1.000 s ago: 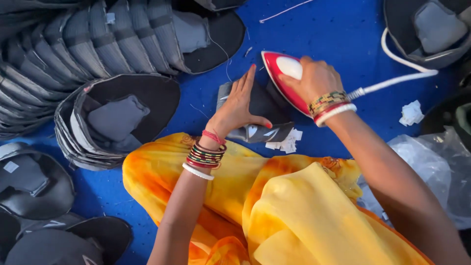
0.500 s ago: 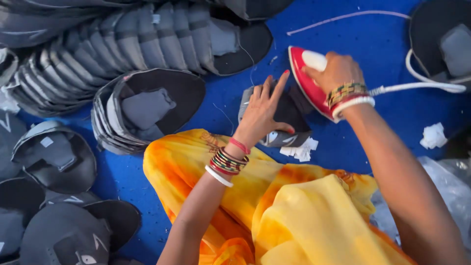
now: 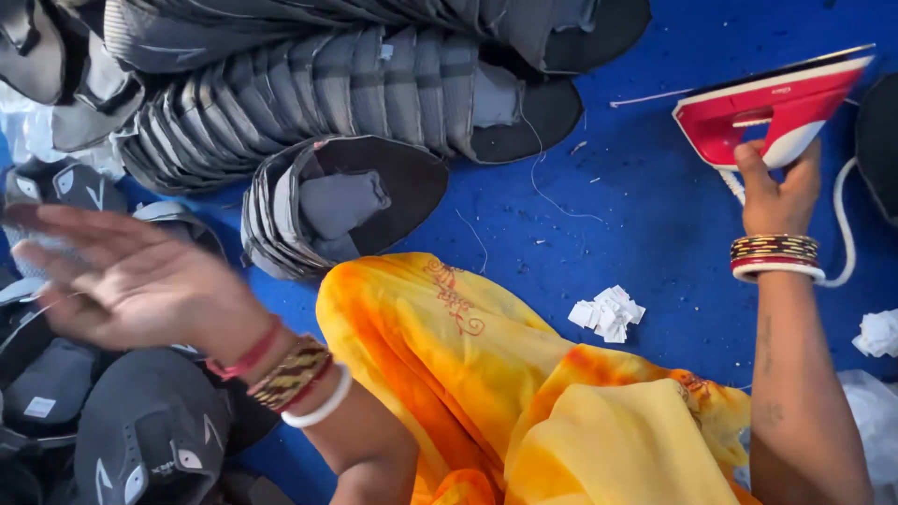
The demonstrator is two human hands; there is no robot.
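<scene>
the right hand (image 3: pixel 781 192) gripped a red iron (image 3: pixel 772 105) at two o'clock, lifted and tilted off the blue floor (image 3: pixel 645 215); the left hand (image 3: pixel 131 281), open and empty, hovered over grey cap pieces (image 3: pixel 140 430) at eight o'clock.

A small heap of white paper labels (image 3: pixel 608 313) lies on the blue floor (image 3: pixel 655 215), just beside the orange cloth. One small white rectangular label (image 3: pixel 39 407) sits on a dark shoe upper (image 3: pixel 56 383) at the left edge.
</scene>
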